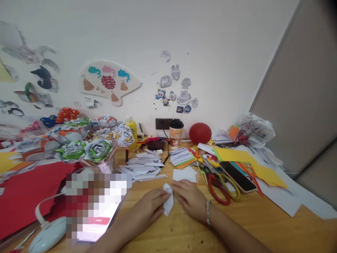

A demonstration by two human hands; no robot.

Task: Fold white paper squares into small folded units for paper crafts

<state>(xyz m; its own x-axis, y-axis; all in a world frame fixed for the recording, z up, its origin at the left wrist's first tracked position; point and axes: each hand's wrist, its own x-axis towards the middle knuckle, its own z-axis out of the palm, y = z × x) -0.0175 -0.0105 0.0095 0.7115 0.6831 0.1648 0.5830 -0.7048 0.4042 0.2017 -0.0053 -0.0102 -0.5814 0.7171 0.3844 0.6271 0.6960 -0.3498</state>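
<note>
On the wooden table in front of me lies a small piece of folded white paper (169, 203), narrow with pointed ends. My left hand (151, 205) grips it from the left, thumb and fingers at its edge. From the right, my right hand (190, 198) has bent fingers at the paper's upper edge, with a bracelet at the wrist. Just beyond the hands is a flat white paper sheet (185, 174). Behind it sits a stack of white, green and orange paper slips (181, 156). Many folded white paper strips (143, 165) are heaped to the left.
Red-handled scissors (219, 191) and a dark phone (238, 176) lie to the right. A lidded cup (176, 135) and a red balloon (200, 133) stand by the wall. Left are a lit screen (101, 221), paper flowers (98, 149) and red paper (31, 196).
</note>
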